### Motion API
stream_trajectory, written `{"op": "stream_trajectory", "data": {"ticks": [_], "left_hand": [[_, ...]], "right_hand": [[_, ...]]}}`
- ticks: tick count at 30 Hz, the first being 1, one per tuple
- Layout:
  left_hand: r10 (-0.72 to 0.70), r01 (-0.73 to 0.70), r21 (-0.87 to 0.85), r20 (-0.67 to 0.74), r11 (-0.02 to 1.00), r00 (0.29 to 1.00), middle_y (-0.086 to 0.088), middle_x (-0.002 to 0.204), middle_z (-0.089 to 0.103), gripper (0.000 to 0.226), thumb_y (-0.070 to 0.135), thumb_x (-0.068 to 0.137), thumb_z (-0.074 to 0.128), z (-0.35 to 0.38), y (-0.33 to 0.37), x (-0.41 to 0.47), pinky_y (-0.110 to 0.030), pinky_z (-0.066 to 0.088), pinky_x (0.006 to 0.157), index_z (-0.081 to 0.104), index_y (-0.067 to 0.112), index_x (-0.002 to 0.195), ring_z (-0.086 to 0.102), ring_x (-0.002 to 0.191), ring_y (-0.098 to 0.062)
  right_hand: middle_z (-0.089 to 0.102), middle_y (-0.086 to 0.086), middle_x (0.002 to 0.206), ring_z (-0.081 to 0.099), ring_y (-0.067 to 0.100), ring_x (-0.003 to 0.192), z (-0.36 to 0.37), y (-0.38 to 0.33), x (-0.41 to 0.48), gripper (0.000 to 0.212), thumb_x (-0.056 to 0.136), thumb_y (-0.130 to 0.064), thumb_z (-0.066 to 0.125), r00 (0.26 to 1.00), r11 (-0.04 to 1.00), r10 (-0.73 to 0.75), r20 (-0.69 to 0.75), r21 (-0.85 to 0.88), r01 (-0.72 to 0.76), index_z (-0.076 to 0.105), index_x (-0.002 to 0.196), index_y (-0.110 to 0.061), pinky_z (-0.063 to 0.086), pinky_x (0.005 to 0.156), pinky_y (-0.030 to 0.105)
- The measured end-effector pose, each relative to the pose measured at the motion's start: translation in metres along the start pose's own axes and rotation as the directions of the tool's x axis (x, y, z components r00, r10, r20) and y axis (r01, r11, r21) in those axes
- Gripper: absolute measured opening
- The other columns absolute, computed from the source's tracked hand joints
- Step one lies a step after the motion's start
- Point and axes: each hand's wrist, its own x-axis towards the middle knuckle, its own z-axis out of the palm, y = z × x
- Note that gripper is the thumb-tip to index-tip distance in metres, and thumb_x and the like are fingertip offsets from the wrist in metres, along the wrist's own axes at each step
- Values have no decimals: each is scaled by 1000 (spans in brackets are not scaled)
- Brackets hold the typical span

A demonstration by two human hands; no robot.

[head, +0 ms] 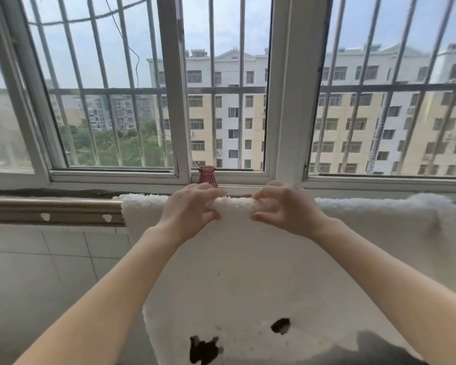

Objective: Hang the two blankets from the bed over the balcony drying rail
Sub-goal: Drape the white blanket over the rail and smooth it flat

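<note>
A fluffy white blanket (248, 272) with black patches near its lower end hangs over the balcony drying rail (53, 206), a brass-coloured bar under the window. My left hand (190, 206) and my right hand (287, 206) both grip the blanket's top fold where it lies on the rail, close together, fingers curled over it. The blanket covers the rail from the middle to the right edge. A second blanket is not in view.
A red glass vase (207, 175) stands on the window sill just behind my hands. White window frames and outer metal bars (213, 88) fill the upper view. White wall tiles (50, 259) lie below the bare left stretch of rail.
</note>
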Motion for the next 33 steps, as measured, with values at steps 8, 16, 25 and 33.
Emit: {"op": "stream_trajectory", "data": {"ticks": [8,16,25,33], "left_hand": [[-28,22,-35,-169,999,985,3,96,65,24,15,77,74,10,19,-16,-30,43,74,73,20,100,56,101,-22],[-31,29,-11,-336,1000,941,3,81,67,16,4,76,70,16,25,-26,-28,42,60,75,19,83,62,86,-25],[-4,24,58,-313,998,950,-1,74,67,16,0,67,76,24,15,-45,-32,49,55,74,15,73,65,77,-26],[-79,108,139,-201,984,977,-5,77,67,19,-5,66,74,43,-9,-57,-36,52,53,74,13,71,65,80,-30]], "right_hand": [[66,-4,90,62,19,84,-10,10,-35,22,74,-25,78,983,998,63,-174,4,-63,74,94,-18,41,66,25],[66,1,73,63,28,71,-2,-3,-43,10,71,-19,80,953,990,-4,-303,-137,-39,76,80,-18,34,61,23],[69,-3,91,63,25,88,18,-14,-53,13,82,-32,68,980,985,82,-184,-138,-108,74,90,-23,42,69,28],[66,-4,94,62,22,90,44,-19,-62,20,89,-35,58,1000,992,15,27,-128,-12,71,94,-21,34,64,24]]}}
